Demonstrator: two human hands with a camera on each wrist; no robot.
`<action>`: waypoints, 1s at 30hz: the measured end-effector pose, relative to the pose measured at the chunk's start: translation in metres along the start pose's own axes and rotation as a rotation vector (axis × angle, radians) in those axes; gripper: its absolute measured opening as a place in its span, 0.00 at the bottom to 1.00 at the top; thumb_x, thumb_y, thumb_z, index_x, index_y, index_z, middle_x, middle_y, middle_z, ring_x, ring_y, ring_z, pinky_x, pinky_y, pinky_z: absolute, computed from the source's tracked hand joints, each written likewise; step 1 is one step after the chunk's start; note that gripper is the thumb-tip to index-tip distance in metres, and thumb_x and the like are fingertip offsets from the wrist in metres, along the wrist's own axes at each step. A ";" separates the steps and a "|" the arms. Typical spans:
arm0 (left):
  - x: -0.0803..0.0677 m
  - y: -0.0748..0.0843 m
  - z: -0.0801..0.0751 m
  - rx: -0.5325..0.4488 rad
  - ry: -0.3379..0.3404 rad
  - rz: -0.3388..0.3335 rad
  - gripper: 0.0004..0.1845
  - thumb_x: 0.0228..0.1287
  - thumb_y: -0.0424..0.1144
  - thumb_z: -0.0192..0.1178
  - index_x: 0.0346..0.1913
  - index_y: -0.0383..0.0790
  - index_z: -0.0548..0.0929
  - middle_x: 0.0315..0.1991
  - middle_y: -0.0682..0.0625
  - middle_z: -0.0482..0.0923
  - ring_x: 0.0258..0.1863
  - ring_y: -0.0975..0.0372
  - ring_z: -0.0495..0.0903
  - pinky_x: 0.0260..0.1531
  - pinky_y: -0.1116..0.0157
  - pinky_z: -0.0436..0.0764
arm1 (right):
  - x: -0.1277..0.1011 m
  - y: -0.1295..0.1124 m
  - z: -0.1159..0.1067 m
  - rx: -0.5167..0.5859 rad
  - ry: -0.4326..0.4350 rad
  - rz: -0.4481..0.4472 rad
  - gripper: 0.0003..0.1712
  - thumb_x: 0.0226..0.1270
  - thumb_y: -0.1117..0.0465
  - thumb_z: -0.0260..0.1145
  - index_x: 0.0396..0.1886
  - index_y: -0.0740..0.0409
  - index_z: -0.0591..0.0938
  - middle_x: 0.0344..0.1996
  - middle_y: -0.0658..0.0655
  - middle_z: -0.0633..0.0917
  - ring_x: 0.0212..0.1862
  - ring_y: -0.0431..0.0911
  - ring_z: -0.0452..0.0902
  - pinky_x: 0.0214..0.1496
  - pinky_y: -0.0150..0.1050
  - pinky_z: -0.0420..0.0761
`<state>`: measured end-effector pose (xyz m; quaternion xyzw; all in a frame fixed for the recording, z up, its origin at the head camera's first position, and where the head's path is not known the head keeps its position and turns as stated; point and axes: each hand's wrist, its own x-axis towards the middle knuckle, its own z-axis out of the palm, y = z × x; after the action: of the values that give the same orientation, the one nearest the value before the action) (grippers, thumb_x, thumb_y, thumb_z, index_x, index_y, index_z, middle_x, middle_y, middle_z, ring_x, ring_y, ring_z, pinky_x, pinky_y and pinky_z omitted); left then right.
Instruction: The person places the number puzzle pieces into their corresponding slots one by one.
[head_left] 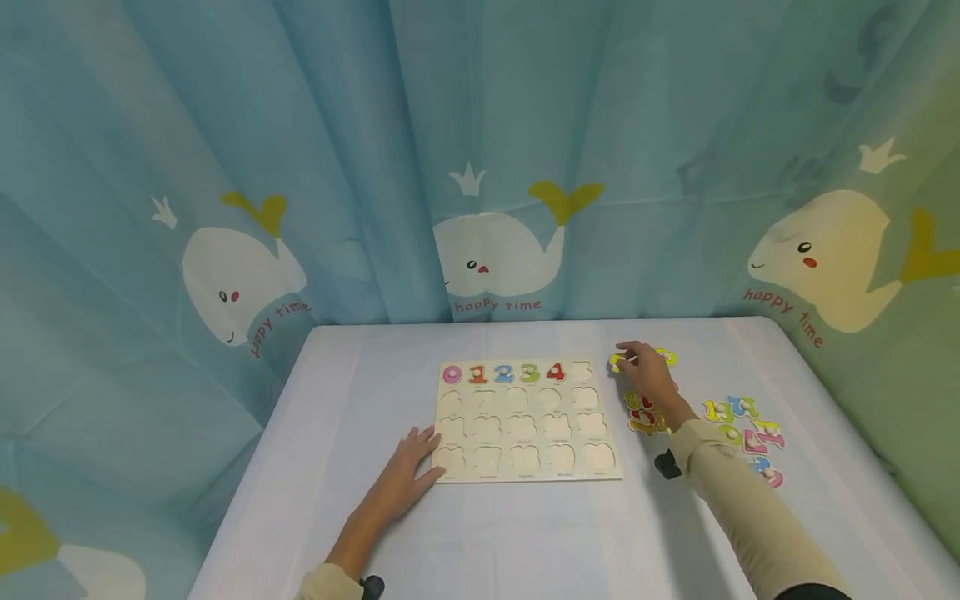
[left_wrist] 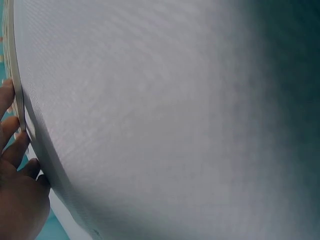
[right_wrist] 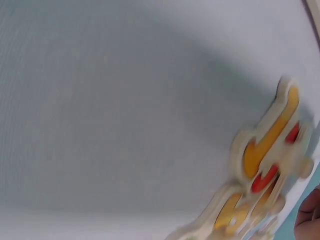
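A pale wooden number board (head_left: 536, 429) lies on the table, with the pieces 0 (head_left: 452, 375), 1 (head_left: 477, 374), 2 (head_left: 504, 373), 3 (head_left: 530, 372) and 4 (head_left: 555, 372) in its top row. My left hand (head_left: 408, 467) rests at the board's left edge, fingers fairly straight and touching it. Right of the board's top corner, my right hand (head_left: 648, 371) pinches a yellow number piece (head_left: 615, 363), which the fingers partly hide. Other knobbed number pieces (head_left: 641, 419) lie under and around that wrist. In the right wrist view, yellow-and-red pieces (right_wrist: 265, 150) lie close to the fingers.
Farther right, a loose group of colourful number pieces (head_left: 752, 440) spreads over the white tablecloth (head_left: 360, 383). Another yellow piece (head_left: 666, 357) lies just behind the right hand. A blue curtain (head_left: 337, 167) with whale prints hangs behind the table's back edge.
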<state>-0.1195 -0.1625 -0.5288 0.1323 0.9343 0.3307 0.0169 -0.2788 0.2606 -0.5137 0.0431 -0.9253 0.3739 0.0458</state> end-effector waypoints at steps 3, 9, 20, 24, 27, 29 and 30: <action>0.001 -0.001 0.000 0.008 -0.001 -0.002 0.28 0.63 0.41 0.61 0.63 0.31 0.70 0.67 0.41 0.63 0.69 0.44 0.53 0.66 0.48 0.51 | 0.001 -0.004 0.006 0.013 -0.006 -0.037 0.18 0.66 0.69 0.59 0.55 0.71 0.74 0.40 0.68 0.76 0.41 0.58 0.75 0.37 0.47 0.77; 0.003 -0.001 0.000 0.002 -0.010 -0.007 0.28 0.63 0.41 0.61 0.63 0.31 0.70 0.67 0.41 0.63 0.69 0.45 0.52 0.67 0.48 0.50 | -0.001 -0.012 0.017 0.036 -0.028 -0.069 0.18 0.66 0.69 0.60 0.54 0.70 0.75 0.39 0.66 0.77 0.41 0.58 0.76 0.38 0.47 0.78; 0.006 -0.005 0.000 -0.003 0.001 -0.003 0.28 0.63 0.41 0.61 0.63 0.31 0.70 0.67 0.41 0.63 0.69 0.45 0.52 0.67 0.49 0.50 | 0.008 -0.023 0.033 0.025 -0.090 -0.032 0.18 0.65 0.67 0.61 0.54 0.69 0.75 0.38 0.62 0.78 0.40 0.54 0.75 0.38 0.44 0.76; 0.004 -0.006 0.002 -0.006 0.002 -0.007 0.28 0.63 0.42 0.61 0.64 0.32 0.70 0.67 0.42 0.63 0.69 0.45 0.52 0.67 0.49 0.51 | 0.008 -0.024 0.036 0.029 -0.094 -0.050 0.18 0.65 0.68 0.62 0.54 0.69 0.75 0.37 0.62 0.78 0.39 0.54 0.75 0.37 0.45 0.75; 0.002 -0.006 0.003 -0.002 -0.013 -0.013 0.29 0.64 0.43 0.60 0.64 0.32 0.70 0.67 0.42 0.63 0.69 0.45 0.52 0.67 0.49 0.50 | 0.005 -0.023 0.040 0.024 -0.095 -0.070 0.18 0.64 0.68 0.62 0.53 0.70 0.76 0.35 0.61 0.78 0.37 0.53 0.75 0.37 0.45 0.76; 0.001 -0.006 0.003 -0.003 -0.020 -0.011 0.29 0.64 0.43 0.60 0.63 0.32 0.70 0.67 0.42 0.63 0.69 0.45 0.52 0.67 0.48 0.50 | 0.004 -0.022 0.042 0.020 -0.095 -0.083 0.18 0.64 0.69 0.63 0.52 0.70 0.76 0.35 0.61 0.78 0.37 0.53 0.76 0.37 0.46 0.76; 0.002 -0.006 0.003 -0.002 -0.021 -0.008 0.29 0.64 0.43 0.60 0.63 0.32 0.71 0.67 0.42 0.63 0.69 0.44 0.53 0.66 0.48 0.50 | 0.005 -0.022 0.043 0.014 -0.095 -0.090 0.17 0.64 0.69 0.63 0.52 0.70 0.76 0.34 0.60 0.79 0.37 0.53 0.75 0.37 0.46 0.76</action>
<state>-0.1222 -0.1649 -0.5353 0.1322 0.9343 0.3300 0.0283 -0.2831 0.2146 -0.5288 0.1027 -0.9210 0.3753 0.0182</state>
